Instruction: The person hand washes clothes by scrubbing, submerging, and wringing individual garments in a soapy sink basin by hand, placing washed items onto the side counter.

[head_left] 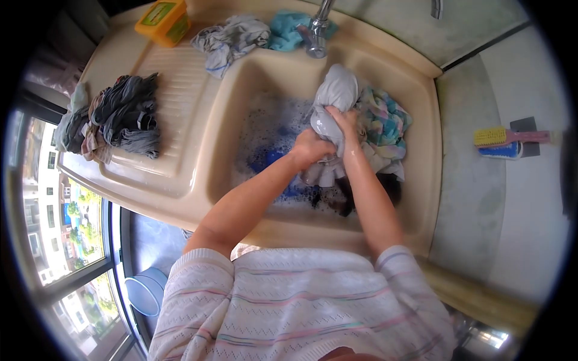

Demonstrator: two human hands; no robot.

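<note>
Both hands grip a wet white cloth (336, 90) over the sink basin (229, 129). My left hand (312, 148) is closed round its lower part, on the left side. Higher up and to the right, my right hand (344, 122) wraps round the same cloth, whose bunched top bulges above the fingers. Below them, soapy water (265, 129) with a dark blue item (262, 161) in it fills the left of the basin. A patterned turquoise cloth (382, 123) lies just right of my right hand, with dark fabric (346, 198) lower down, partly hidden by the right forearm.
A faucet (315, 39) stands behind the basin, beside a teal cloth (286, 30) and a striped grey-white cloth (232, 39). Dark clothes (129, 114) lie on the ribbed board at left, a yellow tub (162, 23) behind. Brushes (506, 137) hang at right; a blue bucket (146, 292) is low left.
</note>
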